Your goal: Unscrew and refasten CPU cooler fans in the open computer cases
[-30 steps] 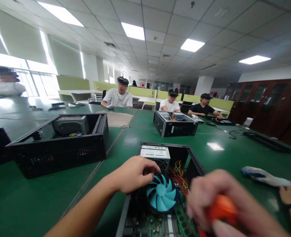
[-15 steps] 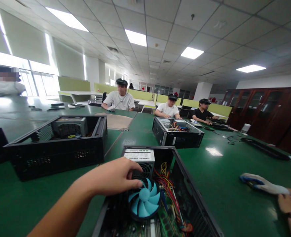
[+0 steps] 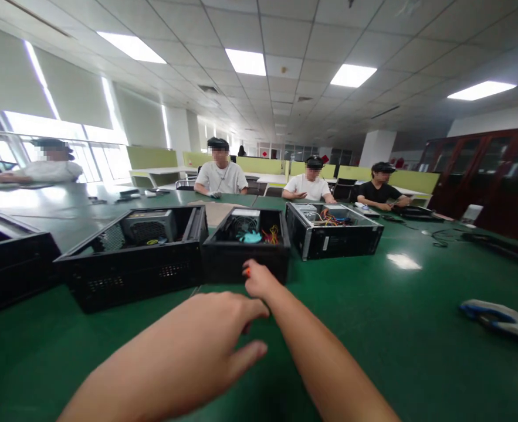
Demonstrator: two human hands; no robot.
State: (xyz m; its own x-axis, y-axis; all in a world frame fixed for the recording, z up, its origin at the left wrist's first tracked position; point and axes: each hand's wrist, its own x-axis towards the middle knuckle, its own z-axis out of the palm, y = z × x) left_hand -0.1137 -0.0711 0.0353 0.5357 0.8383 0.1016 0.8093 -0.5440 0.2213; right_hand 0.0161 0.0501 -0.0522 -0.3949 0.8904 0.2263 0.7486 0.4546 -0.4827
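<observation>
My left hand (image 3: 197, 346) hovers over the near green tabletop, thumb and forefinger apart, with nothing between them. Just beyond it, my right hand (image 3: 261, 280) is at the near wall of an open black computer case (image 3: 245, 255). A small orange thing (image 3: 248, 272) shows at its curled fingers; its kind is unclear. Whether that hand touches the case is hard to tell. Inside the case are a turquoise fan (image 3: 250, 237), a power supply (image 3: 245, 223) and red and yellow wires (image 3: 270, 234). The lower inside is hidden by the near wall.
Another black case (image 3: 135, 258) stands close on the left, with part of a further case (image 3: 10, 264) beyond. A silver-edged case (image 3: 340, 240) is on the right. A white-and-blue glove (image 3: 500, 319) is at the right edge. Several people sit across the green table (image 3: 395, 340).
The case with the turquoise fan has moved away from me, into line with the others. My left hand has left the fan; my right hand has come into view. The view has shifted.
</observation>
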